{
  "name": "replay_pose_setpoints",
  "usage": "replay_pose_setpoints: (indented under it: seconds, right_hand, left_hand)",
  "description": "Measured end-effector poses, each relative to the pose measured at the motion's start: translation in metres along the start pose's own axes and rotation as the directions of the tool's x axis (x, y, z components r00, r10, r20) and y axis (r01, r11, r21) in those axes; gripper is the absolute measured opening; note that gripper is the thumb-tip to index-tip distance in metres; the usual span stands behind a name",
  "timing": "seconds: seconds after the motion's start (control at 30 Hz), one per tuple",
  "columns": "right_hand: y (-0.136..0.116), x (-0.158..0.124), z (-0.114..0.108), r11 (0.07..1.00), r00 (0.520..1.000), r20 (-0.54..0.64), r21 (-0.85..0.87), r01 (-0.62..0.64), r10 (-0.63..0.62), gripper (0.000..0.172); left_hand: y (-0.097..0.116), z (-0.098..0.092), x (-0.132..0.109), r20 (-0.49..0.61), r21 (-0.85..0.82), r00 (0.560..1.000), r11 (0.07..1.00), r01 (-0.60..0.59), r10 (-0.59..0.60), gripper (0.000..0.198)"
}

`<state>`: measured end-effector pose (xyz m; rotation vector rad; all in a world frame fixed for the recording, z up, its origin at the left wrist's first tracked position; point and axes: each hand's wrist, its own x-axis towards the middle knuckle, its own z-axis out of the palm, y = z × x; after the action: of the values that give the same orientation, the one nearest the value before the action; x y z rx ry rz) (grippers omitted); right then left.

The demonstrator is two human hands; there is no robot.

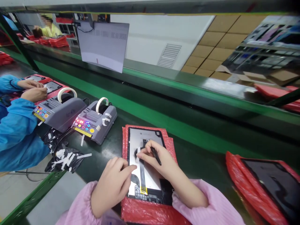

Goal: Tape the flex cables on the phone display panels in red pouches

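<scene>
Crinkled, glossy plastic film on the red bubble wrap (150,213); smooth, silvery and softly reflective on the tablet panel (153,180). Hard-looking black plastic for the pen-like tool (155,155). Matt grey plastic on the tape dispenser (106,127) — papery white for the tape strip (85,155). Thin, crumpled, shiny plastic for the black bag (50,164). Smooth, faintly glossy green on the worktop (197,164); fine-striped cloth for the pink sleeve (208,200) — matt brown cardboard for the boxes (221,23).
</scene>
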<state>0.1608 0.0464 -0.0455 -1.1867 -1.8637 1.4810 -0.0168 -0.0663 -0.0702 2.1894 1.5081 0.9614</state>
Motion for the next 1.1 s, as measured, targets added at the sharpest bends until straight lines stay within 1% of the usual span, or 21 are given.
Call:
replay_pose_setpoints:
  seconds: [0.17,0.3,0.4,0.53,0.63,0.7,0.73,0.77,0.8,0.83,0.87,0.9,0.93,0.97,1.0,1.03,1.07,1.1]
  right_hand:
    - [0.009,0.007,0.005,0.999,0.998,-0.065,-0.03,-0.021,0.019,0.045]
    - [0.014,0.009,0.008,0.993,0.99,-0.137,-0.111,-0.039,0.024,0.045]
    - [0.013,0.01,0.009,0.985,0.989,-0.147,-0.167,-0.04,0.015,0.046]
    - [0.01,0.017,0.007,0.979,0.988,-0.152,-0.195,-0.059,0.03,0.05]
    - [0.008,0.026,0.007,0.956,0.979,-0.201,-0.276,-0.1,0.044,0.05]
    - [0.007,0.032,0.005,0.925,0.961,-0.274,-0.351,-0.146,0.048,0.046]
    - [0.007,0.033,0.003,0.918,0.95,-0.31,-0.366,-0.154,0.036,0.043]
    - [0.007,0.034,-0.001,0.923,0.94,-0.342,-0.358,-0.14,0.01,0.04]
    - [0.008,0.033,-0.007,0.937,0.929,-0.368,-0.334,-0.103,-0.029,0.037]
    - [0.009,0.03,-0.013,0.953,0.916,-0.393,-0.299,-0.048,-0.077,0.036]
    - [0.011,0.025,-0.022,0.965,0.899,-0.42,-0.263,0.008,-0.122,0.037]
    - [0.013,0.018,-0.032,0.971,0.881,-0.447,-0.232,0.054,-0.156,0.039]
    - [0.016,0.009,-0.042,0.974,0.862,-0.474,-0.213,0.083,-0.177,0.041]
    - [0.019,-0.003,-0.053,0.975,0.844,-0.504,-0.205,0.091,-0.185,0.042]
    - [0.023,-0.017,-0.065,0.974,0.835,-0.519,-0.209,0.087,-0.186,0.042]
    - [0.026,-0.032,-0.075,0.967,0.816,-0.543,-0.243,0.072,-0.197,0.043]
    - [0.03,-0.048,-0.085,0.95,0.787,-0.57,-0.307,0.063,-0.236,0.045]
    - [0.033,-0.065,-0.094,0.929,0.782,-0.574,-0.371,0.017,-0.243,0.046]
  left_hand:
    - [-0.007,0.009,0.008,0.023,0.079,1.0,0.997,-0.007,0.005,0.031]
    - [-0.01,0.014,0.008,0.042,0.086,0.999,0.996,-0.002,-0.002,0.03]
    - [-0.011,0.015,0.006,0.055,0.098,0.998,0.995,-0.001,-0.004,0.032]
    - [-0.011,0.015,0.006,0.065,0.122,0.998,0.992,-0.009,0.001,0.032]
    - [-0.009,0.016,0.006,0.077,0.125,0.997,0.992,-0.005,-0.005,0.034]
    - [-0.009,0.014,0.004,0.081,0.08,0.997,0.997,0.008,-0.015,0.035]
    - [-0.011,0.013,0.002,0.079,0.018,0.997,1.0,0.023,-0.024,0.034]
    - [-0.013,0.011,-0.001,0.073,-0.083,0.996,0.995,0.055,-0.049,0.034]
    - [-0.018,0.009,-0.004,0.047,-0.234,0.992,0.965,0.122,-0.114,0.032]
    - [-0.024,0.006,-0.008,0.013,-0.407,0.975,0.89,0.207,-0.221,0.029]
    - [-0.032,0.002,-0.012,-0.017,-0.569,0.936,0.773,0.281,-0.353,0.03]
    - [-0.042,-0.003,-0.017,-0.033,-0.707,0.867,0.625,0.331,-0.497,0.036]
    - [-0.052,-0.009,-0.021,-0.045,-0.785,0.794,0.512,0.347,-0.607,0.045]
    - [-0.063,-0.015,-0.024,-0.054,-0.829,0.731,0.439,0.346,-0.68,0.056]
    - [-0.073,-0.021,-0.027,-0.051,-0.856,0.682,0.384,0.346,-0.729,0.066]
    - [-0.081,-0.028,-0.029,-0.038,-0.87,0.647,0.343,0.353,-0.761,0.074]
    - [-0.089,-0.035,-0.03,-0.019,-0.883,0.612,0.3,0.36,-0.791,0.08]
    - [-0.094,-0.041,-0.03,0.0,-0.892,0.576,0.261,0.369,-0.817,0.082]
